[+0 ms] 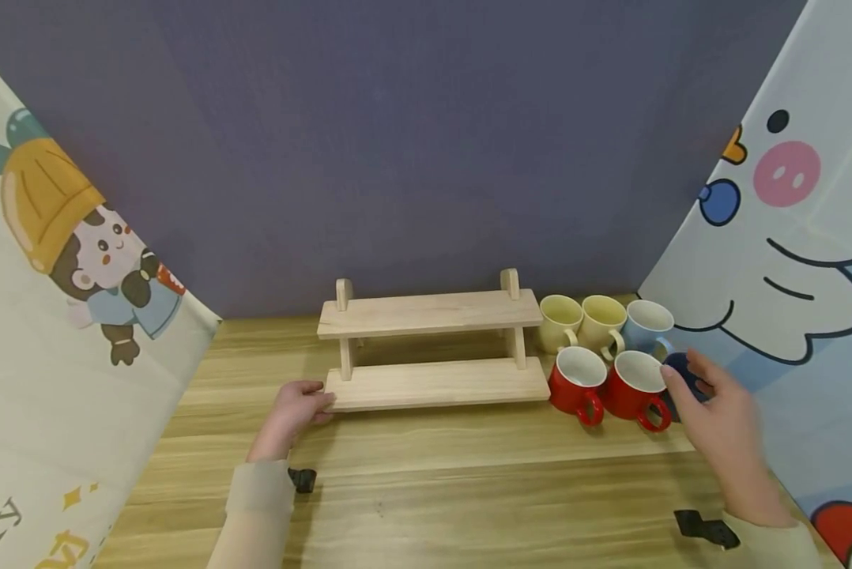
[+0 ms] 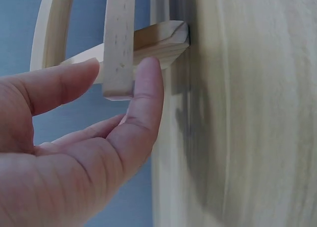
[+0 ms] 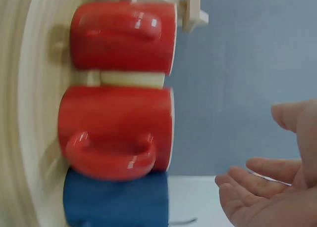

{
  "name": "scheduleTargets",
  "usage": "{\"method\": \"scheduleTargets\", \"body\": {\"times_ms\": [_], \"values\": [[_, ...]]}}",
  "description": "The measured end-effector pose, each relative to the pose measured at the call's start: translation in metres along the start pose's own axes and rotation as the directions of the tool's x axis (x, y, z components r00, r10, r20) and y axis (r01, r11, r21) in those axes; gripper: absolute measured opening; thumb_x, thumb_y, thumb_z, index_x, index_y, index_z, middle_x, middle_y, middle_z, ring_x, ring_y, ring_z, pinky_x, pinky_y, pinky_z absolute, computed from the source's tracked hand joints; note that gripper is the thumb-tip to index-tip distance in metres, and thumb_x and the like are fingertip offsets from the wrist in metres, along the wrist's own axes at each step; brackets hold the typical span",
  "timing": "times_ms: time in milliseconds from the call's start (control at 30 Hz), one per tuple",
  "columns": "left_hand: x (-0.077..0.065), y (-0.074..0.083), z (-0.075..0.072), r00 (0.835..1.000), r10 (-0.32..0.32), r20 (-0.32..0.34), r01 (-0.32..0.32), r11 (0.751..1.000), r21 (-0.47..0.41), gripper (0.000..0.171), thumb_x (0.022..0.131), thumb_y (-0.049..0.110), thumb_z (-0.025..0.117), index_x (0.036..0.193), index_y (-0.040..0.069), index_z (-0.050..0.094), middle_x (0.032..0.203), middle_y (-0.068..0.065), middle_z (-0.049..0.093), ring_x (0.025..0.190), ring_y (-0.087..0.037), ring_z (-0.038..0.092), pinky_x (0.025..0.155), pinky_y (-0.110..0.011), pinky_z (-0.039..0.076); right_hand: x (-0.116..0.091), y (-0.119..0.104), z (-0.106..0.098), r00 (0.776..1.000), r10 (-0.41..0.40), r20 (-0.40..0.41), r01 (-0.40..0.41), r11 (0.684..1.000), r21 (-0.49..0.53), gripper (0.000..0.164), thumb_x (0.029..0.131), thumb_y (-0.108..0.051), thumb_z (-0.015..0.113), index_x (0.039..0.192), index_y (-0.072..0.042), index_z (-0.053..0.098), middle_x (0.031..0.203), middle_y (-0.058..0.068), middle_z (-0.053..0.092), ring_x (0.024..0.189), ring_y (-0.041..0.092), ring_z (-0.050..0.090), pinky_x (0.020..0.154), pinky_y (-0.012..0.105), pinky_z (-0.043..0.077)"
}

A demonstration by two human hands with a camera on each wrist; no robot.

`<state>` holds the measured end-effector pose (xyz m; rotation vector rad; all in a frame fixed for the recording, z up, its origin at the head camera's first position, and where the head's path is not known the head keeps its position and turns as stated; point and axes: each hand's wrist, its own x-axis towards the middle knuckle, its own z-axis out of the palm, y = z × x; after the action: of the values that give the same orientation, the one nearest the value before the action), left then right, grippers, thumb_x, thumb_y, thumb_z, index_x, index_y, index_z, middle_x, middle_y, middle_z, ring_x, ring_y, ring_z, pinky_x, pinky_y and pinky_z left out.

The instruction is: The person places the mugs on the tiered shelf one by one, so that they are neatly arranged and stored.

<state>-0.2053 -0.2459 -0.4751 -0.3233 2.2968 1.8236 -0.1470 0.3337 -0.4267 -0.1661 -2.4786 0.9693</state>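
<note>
A two-tier wooden shelf [image 1: 436,386] stands against the back wall. My left hand [image 1: 299,411] holds the left end of its lower board, thumb on one side and fingers on the other; the board end [image 2: 119,44] shows between them in the left wrist view. Over on the right, my right hand [image 1: 728,423] hovers above a dark blue mug [image 3: 116,197], thumb and fingers spread and apart from it. Beside that mug stand a red mug [image 3: 109,113] and another red mug [image 3: 124,36], handles toward me. The hand partly hides the blue mug in the head view.
Behind the red mugs are a pale yellow mug [image 1: 559,320], a second yellow mug [image 1: 601,320] and a light blue mug [image 1: 648,324]. A dark wall [image 1: 412,142] closes the back; printed white panels flank the wooden table [image 1: 426,482].
</note>
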Motion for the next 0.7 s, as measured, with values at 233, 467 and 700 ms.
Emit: {"method": "scheduleTargets", "body": {"times_ms": [233, 467, 700], "values": [[0.004, -0.003, 0.002, 1.000, 0.001, 0.007, -0.001, 1.000, -0.027, 0.052, 0.103, -0.002, 0.057, 0.141, -0.027, 0.033, 0.133, -0.042, 0.045, 0.095, -0.030, 0.066, 0.087, -0.045, 0.060, 0.000, 0.024, -0.012, 0.966, 0.254, -0.050, -0.255, 0.967, -0.015, 0.061, 0.102, -0.042, 0.060, 0.147, -0.001, 0.053, 0.138, 0.024, 0.058, 0.117, 0.025, 0.062, 0.076, 0.001, 0.043], [0.006, -0.004, 0.004, 1.000, -0.003, -0.027, 0.001, 0.999, -0.051, 0.046, 0.101, -0.004, 0.059, 0.137, -0.026, 0.040, 0.127, -0.039, 0.050, 0.088, -0.026, 0.066, 0.084, -0.042, 0.062, 0.002, 0.052, -0.021, 0.914, 0.401, -0.064, -0.402, 0.916, 0.003, 0.063, 0.101, -0.045, 0.060, 0.143, 0.001, 0.057, 0.132, 0.022, 0.062, 0.084, -0.008, 0.050, 0.060, 0.008, 0.039], [0.006, -0.005, 0.005, 0.999, -0.027, -0.030, 0.024, 0.995, -0.092, 0.044, 0.101, -0.005, 0.059, 0.136, -0.026, 0.042, 0.123, -0.035, 0.053, 0.087, -0.025, 0.065, 0.083, -0.041, 0.062, 0.001, 0.077, -0.027, 0.903, 0.414, 0.116, -0.404, 0.909, -0.101, 0.076, 0.103, -0.053, 0.049, 0.138, 0.014, 0.053, 0.133, 0.037, 0.053, 0.109, 0.046, 0.053, 0.071, 0.041, 0.051]]}}
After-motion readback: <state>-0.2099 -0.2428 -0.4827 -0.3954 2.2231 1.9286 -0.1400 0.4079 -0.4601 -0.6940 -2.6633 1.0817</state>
